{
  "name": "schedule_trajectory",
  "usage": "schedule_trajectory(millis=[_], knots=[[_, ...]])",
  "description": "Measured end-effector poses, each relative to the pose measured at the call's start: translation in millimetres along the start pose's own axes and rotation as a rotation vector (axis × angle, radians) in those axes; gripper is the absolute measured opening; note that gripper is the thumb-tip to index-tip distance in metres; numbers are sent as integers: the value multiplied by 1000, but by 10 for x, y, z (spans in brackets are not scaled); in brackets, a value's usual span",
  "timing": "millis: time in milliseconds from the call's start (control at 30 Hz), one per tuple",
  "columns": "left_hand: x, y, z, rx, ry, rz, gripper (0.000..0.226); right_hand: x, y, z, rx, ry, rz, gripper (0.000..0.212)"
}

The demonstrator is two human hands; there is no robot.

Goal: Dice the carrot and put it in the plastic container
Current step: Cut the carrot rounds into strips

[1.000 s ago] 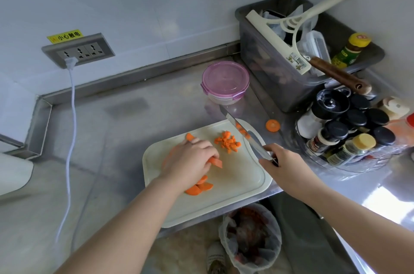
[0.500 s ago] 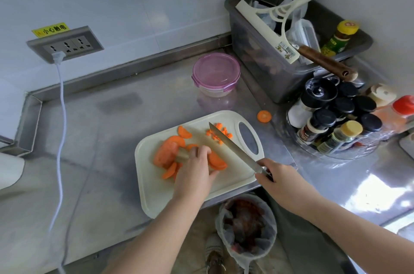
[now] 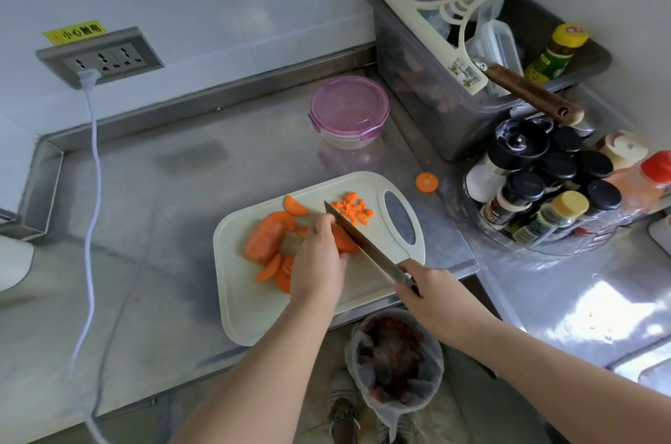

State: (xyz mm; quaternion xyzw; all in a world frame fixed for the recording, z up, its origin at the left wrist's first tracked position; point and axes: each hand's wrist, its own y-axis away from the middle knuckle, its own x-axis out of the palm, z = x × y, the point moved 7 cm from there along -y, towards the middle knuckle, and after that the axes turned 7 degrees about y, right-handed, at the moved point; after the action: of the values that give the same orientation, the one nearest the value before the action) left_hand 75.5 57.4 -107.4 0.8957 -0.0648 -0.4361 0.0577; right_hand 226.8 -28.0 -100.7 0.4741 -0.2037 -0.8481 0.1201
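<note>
Several carrot slices [image 3: 344, 243] hide beneath the left hand [image 3: 319, 262], whose curled fingers pin them to the cutting board [image 3: 250, 316]. The right hand [image 3: 432, 294] wraps and hides the handle of the knife [image 3: 363, 245]. Diced carrot [image 3: 352, 213] lies beyond the blade, and the lidded plastic container [image 3: 348, 111] sits farther back on the worktop [image 3: 163, 225].

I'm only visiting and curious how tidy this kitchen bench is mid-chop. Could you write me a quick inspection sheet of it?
Surface: steel counter, with the cutting board at its front edge.
Job's things: carrot chunk, slices and diced carrot on the board; plastic container behind, lid on.
Clutter: one carrot round off the board; grey bin holding a squeegee; spice jars.
Hands: left hand holds a carrot piece; right hand grips the knife, blade at that piece.
Cables: white cable from the wall socket trailing over the counter.
Surroundings: lined waste bin below the counter edge.
</note>
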Motion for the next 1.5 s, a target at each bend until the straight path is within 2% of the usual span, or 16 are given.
schedule_trajectory(millis=[200,300,367,500,633,833,933,1000,1233,1500], knots=[[-66,-45,68,-17,47,-18,49,42,-14,26,-24,89,7,29],[-255,-145,149,15,-155,-53,41,40,-36,24,-28,108,11,30],[-295,-174,198,47,-344,0,41,35,-43,23,-24,105,12,30],[-261,-120,265,133,-455,83,36,53,-34,33,-25,97,10,28],[-306,-67,336,134,-446,67,30,84,-19,57,-28,85,2,28],[-415,-50,147,103,-294,8,36,112,16,95,-33,83,-15,28],[-185,-37,35,-28,-125,146,49,95,3,106,-29,91,-5,28],[-70,-34,24,-98,-112,168,52,80,-10,116,-25,108,6,29],[-19,-22,19,-151,-112,59,43,118,-62,227,-49,259,52,24],[-30,-5,56,-168,-6,39,38,244,-73,241,-34,253,40,26]])
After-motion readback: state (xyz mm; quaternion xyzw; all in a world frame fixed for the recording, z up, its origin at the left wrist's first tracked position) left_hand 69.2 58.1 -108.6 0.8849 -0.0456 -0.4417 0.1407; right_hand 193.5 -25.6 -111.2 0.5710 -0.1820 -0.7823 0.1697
